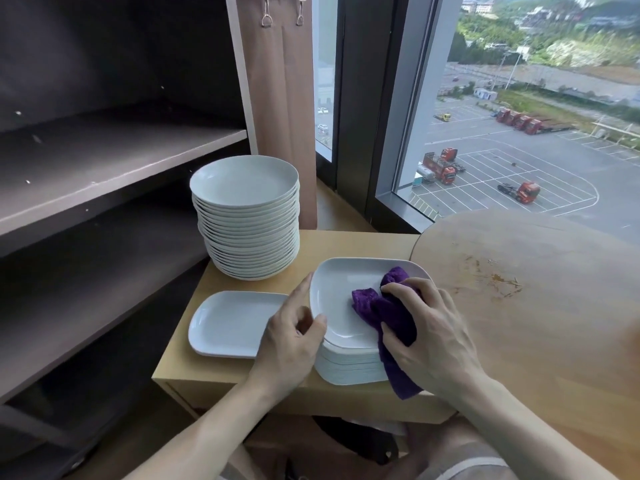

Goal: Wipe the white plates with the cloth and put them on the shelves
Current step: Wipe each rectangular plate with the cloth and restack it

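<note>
Now left hand (291,341) holds top plate (336,292), right hand (433,327) grips purple cloth (384,310).

Two bare forearms come in from the near edge, the left forearm (207,427) and the right forearm (519,420), both slim and smooth. The left hand (291,341) and the right hand (429,327) have short, plain fingernails. Tendons and veins stand out on the back of the right hand. At the near right edge shows a light grey garment (474,467) with a paler hem band.
</note>
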### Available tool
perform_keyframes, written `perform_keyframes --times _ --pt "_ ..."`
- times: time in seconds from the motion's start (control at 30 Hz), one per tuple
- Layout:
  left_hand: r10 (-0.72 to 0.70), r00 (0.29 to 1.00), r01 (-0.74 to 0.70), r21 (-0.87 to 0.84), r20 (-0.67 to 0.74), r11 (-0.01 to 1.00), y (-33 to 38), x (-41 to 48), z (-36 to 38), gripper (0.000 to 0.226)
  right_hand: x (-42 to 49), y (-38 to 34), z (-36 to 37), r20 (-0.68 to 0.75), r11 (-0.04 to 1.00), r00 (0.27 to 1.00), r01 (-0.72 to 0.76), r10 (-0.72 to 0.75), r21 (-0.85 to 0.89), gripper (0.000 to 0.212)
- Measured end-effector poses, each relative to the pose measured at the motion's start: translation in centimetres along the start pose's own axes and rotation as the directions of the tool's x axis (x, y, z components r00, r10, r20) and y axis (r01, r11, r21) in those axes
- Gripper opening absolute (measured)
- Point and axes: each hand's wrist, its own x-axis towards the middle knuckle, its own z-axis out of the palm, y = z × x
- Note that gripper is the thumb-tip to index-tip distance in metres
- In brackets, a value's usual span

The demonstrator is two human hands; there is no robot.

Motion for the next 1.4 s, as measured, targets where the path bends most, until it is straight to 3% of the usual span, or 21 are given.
perform_keyframes --times 0.17,0.47,0.73,0.87,1.07,1.27,1.4 --pt "-0.007 0.999 0.004 -0.099 -0.031 0.995 0.4 -0.3 -0.1 0.055 0.1 0.3 -0.3 0.013 0.999 0.999 0.034 -0.034 -0.019 0.053" --pt "-0.038 0.984 0.046 0.045 -0.175 0.998 -0.3 1.7 -6.1 0.057 0.2 0.5 0.1 -0.007 1.000 1.000 0.014 -0.014 0.007 0.052" --pt "-0.298 0.864 0.386 0.154 -0.406 0.909 -3.1 3.2 -14.4 0.048 0.3 0.4 0.0 0.049 1.000 0.999 -0.009 0.010 -0.021 0.050" --pt "-0.408 0.828 0.509 0.212 -0.384 0.834 -4.3 2.8 -15.3 0.048 0.4 0.0 -0.6 0.115 0.999 0.993 -0.008 0.013 -0.046 0.052" --pt "-0.472 0.827 0.552 0.276 -0.306 0.787 -5.7 3.1 -14.5 0.053 1.1 0.2 -2.2 0.396 0.990 0.918 0.045 0.013 -0.136 0.074" --pt "-0.484 0.821 0.571 0.428 -0.303 0.701 -7.1 3.0 -13.9 0.051 1.0 0.0 -2.3 0.373 0.995 0.928 0.011 0.028 -0.102 0.082" --pt "-0.521 0.795 0.587 0.612 -0.311 0.530 -8.2 2.7 -13.7 0.049 1.2 0.2 -2.4 0.402 0.994 0.915 0.018 0.026 -0.105 0.084"
